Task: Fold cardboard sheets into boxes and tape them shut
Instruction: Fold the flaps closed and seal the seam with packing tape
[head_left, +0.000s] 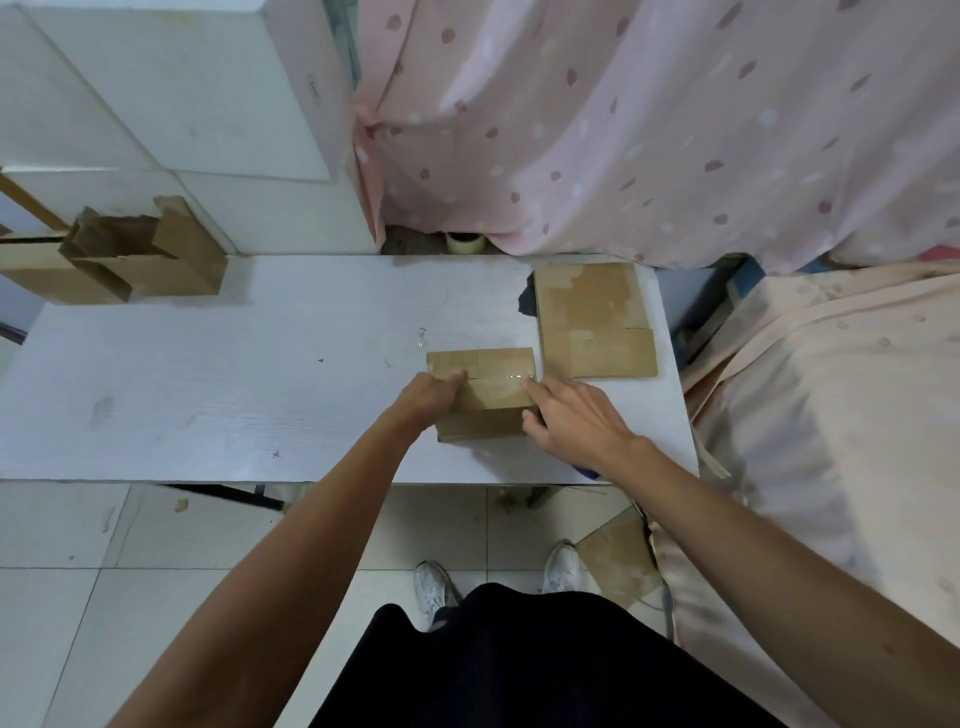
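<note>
Head view: with both forearms stretched forward, the left hand (434, 395) curls round the left edge of the small brown cardboard box (488, 397) on the white bench (208, 389), while the right hand (569, 418), fingers straight and spread, presses its forefinger on the clear tape (511, 377) at the box's right edge.

bare forearms, dark garment (519, 665), white sneakers (434, 584)
</note>
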